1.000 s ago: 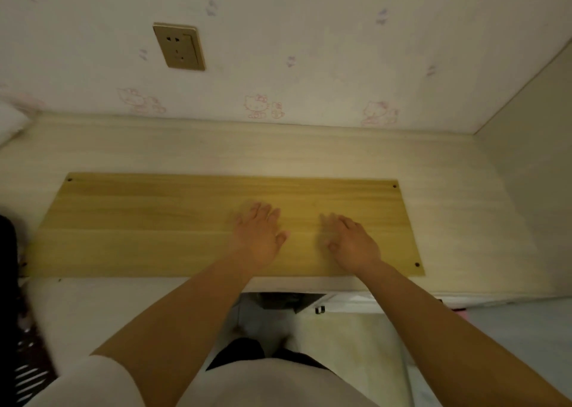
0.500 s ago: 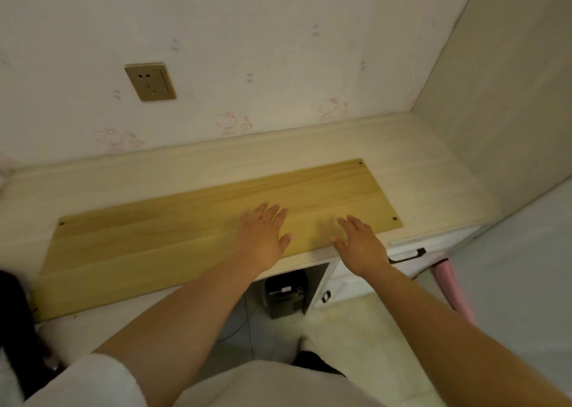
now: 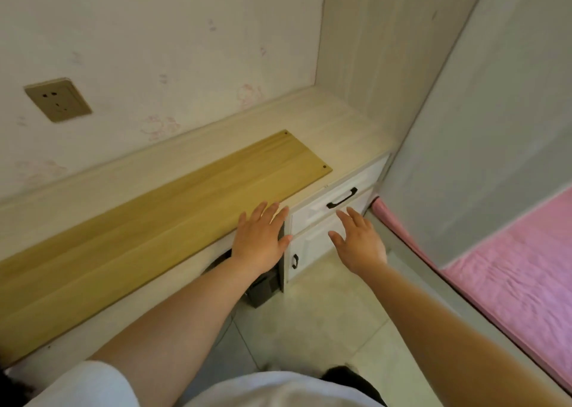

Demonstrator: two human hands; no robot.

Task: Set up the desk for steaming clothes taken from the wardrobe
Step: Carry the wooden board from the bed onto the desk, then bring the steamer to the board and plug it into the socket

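A pale desk [image 3: 340, 121] runs along the wall. A yellow wooden board [image 3: 148, 221] lies flat on it lengthwise, its near edge seemingly close to the desk's front edge, with bare desktop beyond its right end.

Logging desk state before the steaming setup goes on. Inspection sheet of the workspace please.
Surface: pale wood desk along the wall, right end against a tall panel.
Job's things: yellow wooden board lies flat on the desk; no steamer or clothes seen.
Clutter: nothing seen on the desk besides the board.
Hands: left hand open, fingers straight, over the board's near edge; right hand open, in front of the white drawer, holding nothing.
Cables: nothing seen; wall socket unused.
Surroundings: dark box under the desk, pink bedding to the right, tiled floor.
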